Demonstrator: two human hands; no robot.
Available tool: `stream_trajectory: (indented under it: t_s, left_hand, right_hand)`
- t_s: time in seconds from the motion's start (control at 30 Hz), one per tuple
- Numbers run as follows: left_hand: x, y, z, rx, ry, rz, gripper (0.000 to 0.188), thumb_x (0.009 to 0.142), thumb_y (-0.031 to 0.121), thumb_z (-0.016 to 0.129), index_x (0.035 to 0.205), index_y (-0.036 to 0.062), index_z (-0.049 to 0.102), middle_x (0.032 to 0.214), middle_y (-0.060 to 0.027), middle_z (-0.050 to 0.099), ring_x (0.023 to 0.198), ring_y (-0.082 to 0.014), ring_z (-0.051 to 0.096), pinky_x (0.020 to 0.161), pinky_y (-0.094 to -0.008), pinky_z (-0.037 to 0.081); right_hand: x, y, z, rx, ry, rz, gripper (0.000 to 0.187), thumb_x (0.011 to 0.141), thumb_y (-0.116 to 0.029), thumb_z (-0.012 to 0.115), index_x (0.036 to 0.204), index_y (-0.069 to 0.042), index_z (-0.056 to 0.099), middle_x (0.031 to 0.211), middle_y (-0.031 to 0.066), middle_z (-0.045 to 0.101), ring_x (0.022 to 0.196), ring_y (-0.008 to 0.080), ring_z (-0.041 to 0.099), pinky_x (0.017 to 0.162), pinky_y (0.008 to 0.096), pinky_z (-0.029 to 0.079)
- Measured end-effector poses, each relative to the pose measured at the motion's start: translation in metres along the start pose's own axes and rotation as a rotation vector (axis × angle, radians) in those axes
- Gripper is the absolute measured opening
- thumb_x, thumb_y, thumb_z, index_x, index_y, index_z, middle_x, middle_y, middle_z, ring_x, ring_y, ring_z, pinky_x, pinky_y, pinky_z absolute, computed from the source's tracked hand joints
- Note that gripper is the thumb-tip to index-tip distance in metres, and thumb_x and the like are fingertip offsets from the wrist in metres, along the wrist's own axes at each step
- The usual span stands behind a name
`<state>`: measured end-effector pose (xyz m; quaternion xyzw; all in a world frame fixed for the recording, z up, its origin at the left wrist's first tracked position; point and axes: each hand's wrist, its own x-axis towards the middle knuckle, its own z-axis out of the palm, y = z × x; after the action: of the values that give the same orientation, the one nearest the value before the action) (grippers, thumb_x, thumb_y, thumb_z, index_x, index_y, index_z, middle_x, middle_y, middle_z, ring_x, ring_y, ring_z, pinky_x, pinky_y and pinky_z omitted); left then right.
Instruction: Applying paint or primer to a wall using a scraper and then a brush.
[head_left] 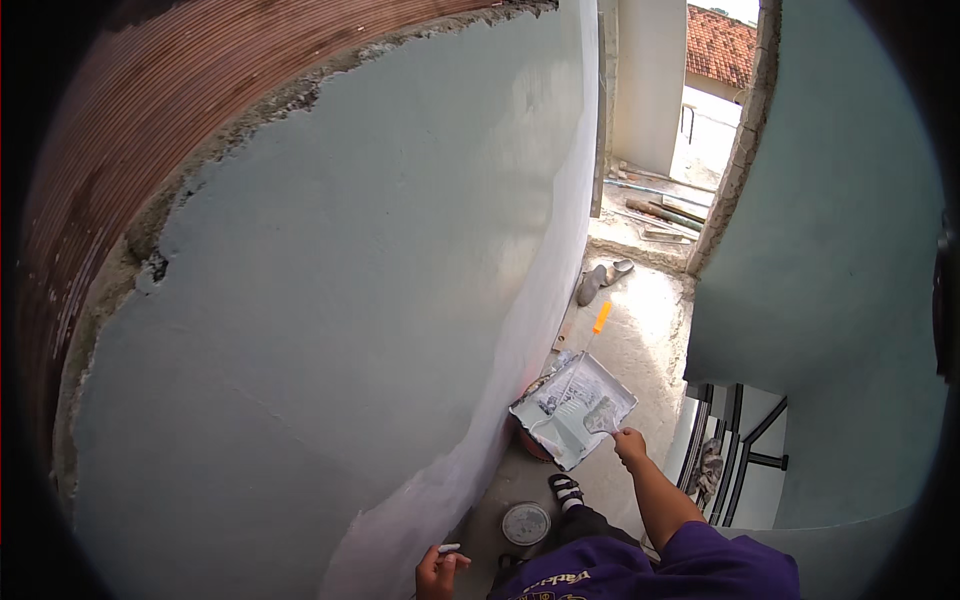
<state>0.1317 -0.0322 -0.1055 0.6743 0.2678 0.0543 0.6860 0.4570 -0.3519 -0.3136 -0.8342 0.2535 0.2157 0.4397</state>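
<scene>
My right hand (630, 446) is closed round the handle of a wide, flat paintbrush (602, 414). Its pale-coated head rests on or just above the near right part of a paint tray (556, 442), which is smeared with white paint. The tray sits on top of a reddish bucket (533, 446). A paint roller with an orange handle (601, 317) lies over the tray's far side. Low in the picture, by the wall, my left hand (436, 573) has its fingers curled on a small white stick-like thing (449, 548); its exact kind is unclear.
A grey wall (340, 280) on my left has a whiter painted band along its bottom. A round grey-topped can (526, 523) stands by my feet. Grey shoes (592, 285) lie near the doorway, with pipes (664, 212) beyond. Stairs with dark railings (740, 450) are at right.
</scene>
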Motion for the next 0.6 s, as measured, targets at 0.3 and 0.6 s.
stream_trajectory:
  t_s: [0.3, 0.6]
  left_hand:
    - [0.016, 0.001, 0.053, 0.167, 0.039, -0.247, 0.029, 0.096, 0.027, 0.053, 0.114, 0.0065, 0.06, 0.086, -0.0005, 0.066, 0.068, -0.0063, 0.051, 0.064, -0.0222, 0.043]
    - [0.016, 0.021, 0.069, 0.273, 0.174, -0.308, 0.026, 0.096, 0.023, 0.053, 0.114, 0.0057, 0.06, 0.086, -0.0003, 0.066, 0.071, -0.0066, 0.053, 0.066, -0.0226, 0.043]
  right_hand:
    - [0.039, -0.009, 0.027, -0.395, -0.138, -0.209, 0.035, 0.083, -0.036, 0.06, 0.109, -0.014, 0.067, 0.1, 0.0189, 0.068, 0.095, 0.0363, 0.064, 0.084, 0.0441, 0.05]
    - [0.064, -0.006, 0.073, -0.444, -0.199, -0.261, 0.034, 0.084, -0.035, 0.059, 0.11, -0.014, 0.065, 0.096, 0.0181, 0.068, 0.092, 0.037, 0.065, 0.082, 0.0453, 0.051]
